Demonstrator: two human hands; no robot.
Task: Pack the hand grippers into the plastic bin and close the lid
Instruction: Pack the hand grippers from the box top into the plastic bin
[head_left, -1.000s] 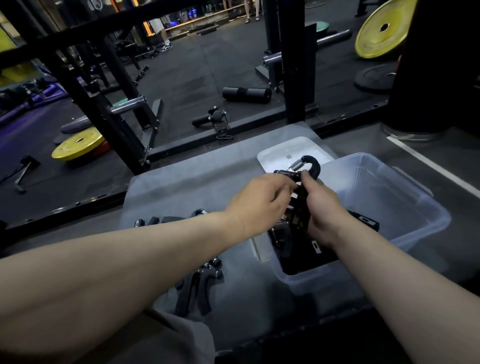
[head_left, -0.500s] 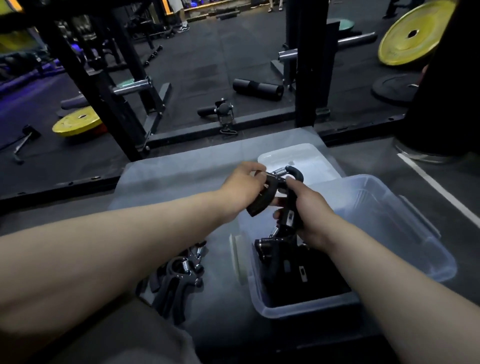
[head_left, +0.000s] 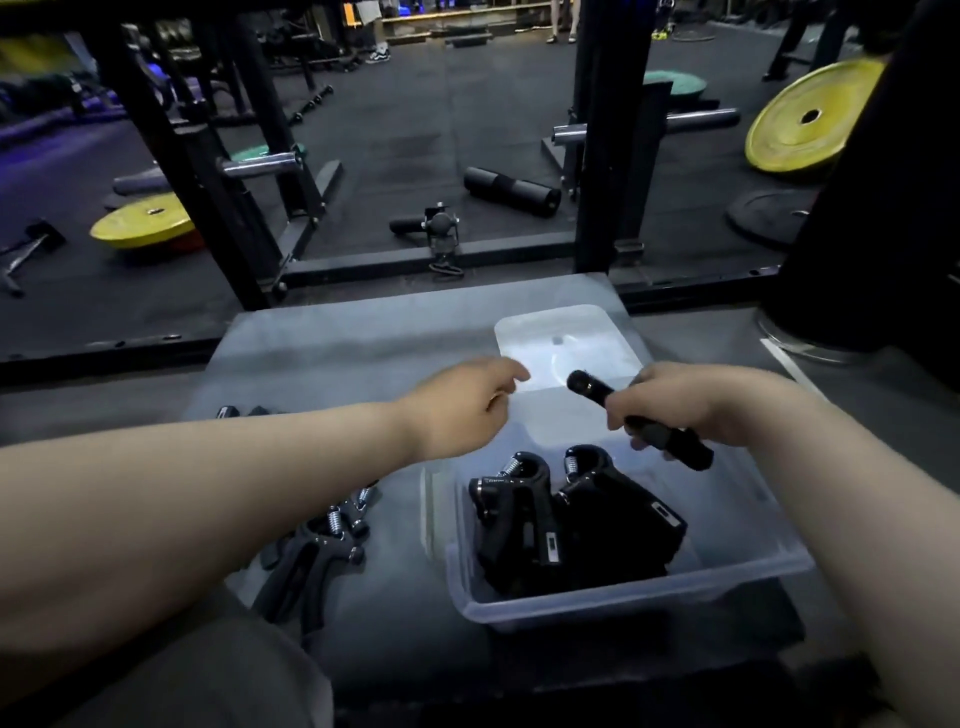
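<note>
Right hand (head_left: 693, 402) is clamped round one black hand gripper (head_left: 671, 445), held above the far end of the open plastic bin (head_left: 628, 603). Left hand (head_left: 460, 410) is empty with fingers loosely curled, above the bin's far left corner. Packed grippers (head_left: 571, 519) lie in the bin; loose grippers (head_left: 311, 551) lie on the desk (head_left: 337, 353) to its left; the lid (head_left: 566, 338) lies flat behind the bin

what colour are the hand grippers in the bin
The hand grippers are black with silvery springs; the head view shows them best.
</note>
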